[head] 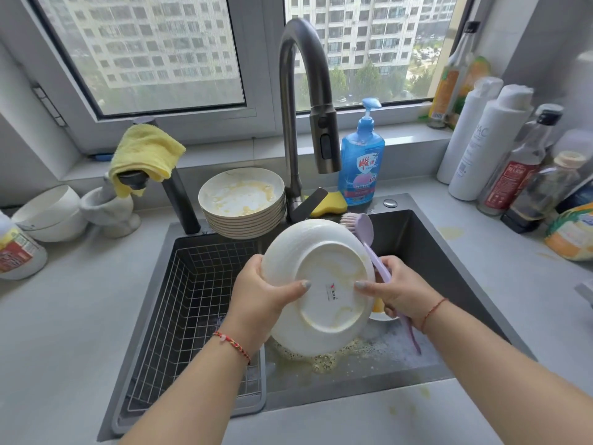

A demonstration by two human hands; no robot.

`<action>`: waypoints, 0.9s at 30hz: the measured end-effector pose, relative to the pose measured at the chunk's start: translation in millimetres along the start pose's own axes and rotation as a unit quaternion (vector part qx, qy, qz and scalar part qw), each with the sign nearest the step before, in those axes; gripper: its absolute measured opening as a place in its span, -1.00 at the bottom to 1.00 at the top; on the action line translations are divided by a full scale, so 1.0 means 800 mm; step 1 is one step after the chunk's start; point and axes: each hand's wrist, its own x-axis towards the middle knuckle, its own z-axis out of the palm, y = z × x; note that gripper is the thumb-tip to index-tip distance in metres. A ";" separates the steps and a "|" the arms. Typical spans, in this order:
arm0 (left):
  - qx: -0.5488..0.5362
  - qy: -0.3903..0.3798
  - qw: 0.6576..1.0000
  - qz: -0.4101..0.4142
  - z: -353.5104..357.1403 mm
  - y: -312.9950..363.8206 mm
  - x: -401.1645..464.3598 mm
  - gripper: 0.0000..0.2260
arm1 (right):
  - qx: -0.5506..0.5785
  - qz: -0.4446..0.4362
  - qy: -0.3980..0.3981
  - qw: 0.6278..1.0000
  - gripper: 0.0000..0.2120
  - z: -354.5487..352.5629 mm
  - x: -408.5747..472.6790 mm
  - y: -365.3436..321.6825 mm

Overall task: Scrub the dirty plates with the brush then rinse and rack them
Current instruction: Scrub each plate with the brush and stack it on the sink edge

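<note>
I hold a white plate [321, 277] tilted over the sink, its underside toward me, with yellow smears on the base. My left hand [263, 293] grips its left rim, thumb on the underside. My right hand [394, 290] grips the lilac brush [372, 248] by its handle and also presses a thumb on the plate's right side. The brush head sticks up behind the plate's top right rim. A stack of several dirty plates [244, 203] stands at the back edge of the sink.
A wire rack basket [192, 300] fills the sink's left half. Foam and yellow residue lie on the dark sink [417, 239] floor. The faucet [308, 101], a blue soap bottle [361, 162], a yellow sponge [333, 203] and several bottles [487, 146] line the back and right.
</note>
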 end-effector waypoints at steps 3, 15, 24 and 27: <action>0.047 -0.039 0.998 -0.010 -0.004 0.010 0.004 -0.38 | -0.092 -0.032 -0.002 0.995 -0.49 -0.012 0.007 -0.017; 0.344 -0.036 0.932 0.106 0.005 0.024 0.001 -0.70 | -0.170 -0.119 0.096 0.973 -0.64 -0.006 -0.015 -0.028; 0.387 0.015 0.911 0.141 0.001 0.018 0.002 -0.67 | -0.130 -0.118 0.100 0.979 -0.65 0.026 -0.058 -0.016; 0.393 0.026 0.910 0.127 0.007 0.021 0.004 -0.71 | -0.166 -0.196 0.033 0.966 -0.58 0.042 -0.087 -0.035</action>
